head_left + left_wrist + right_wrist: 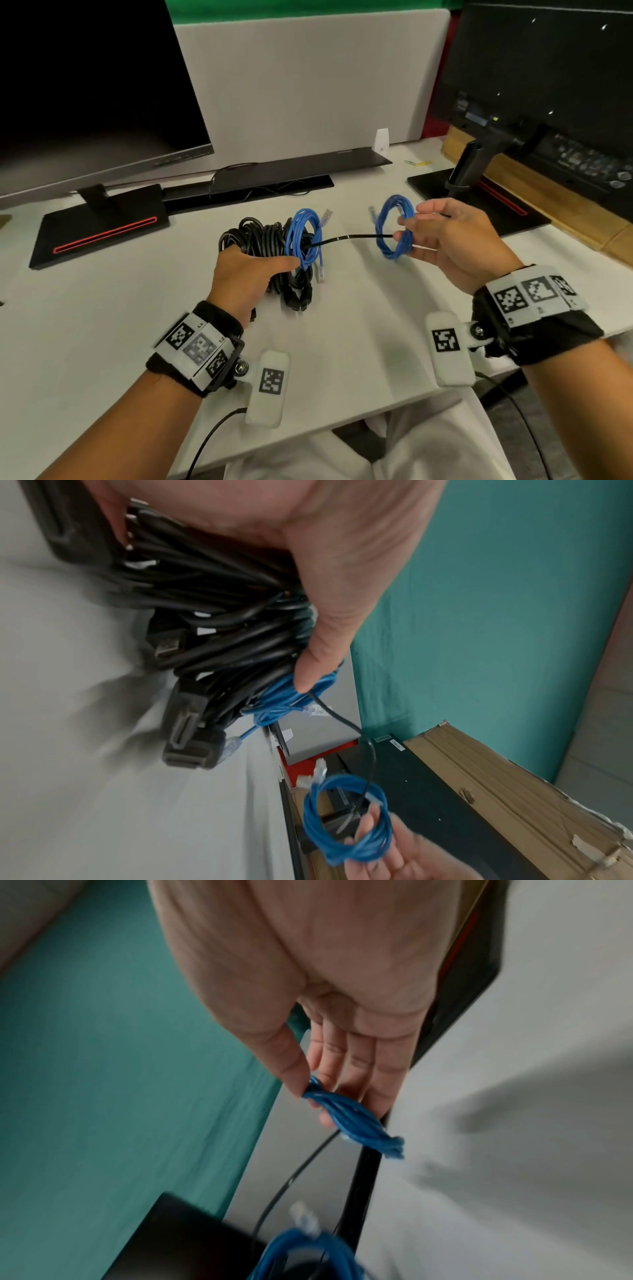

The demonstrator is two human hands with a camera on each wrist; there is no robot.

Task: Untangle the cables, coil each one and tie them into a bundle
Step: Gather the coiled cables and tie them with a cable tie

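Fingers [406,228] of the right hand [455,240] pinch a small blue coil [394,228] held above the desk [342,325]. Left hand [246,274] wraps around the black cable bundle [260,236] with a second blue coil [305,240] against it, thumb on top; its other fingers are hidden. A thin black cable [346,237] runs between both coils; its ends can't be made out.

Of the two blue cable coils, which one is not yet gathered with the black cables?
The blue coil pinched in the right hand, held apart; the other blue coil sits against the black cables.
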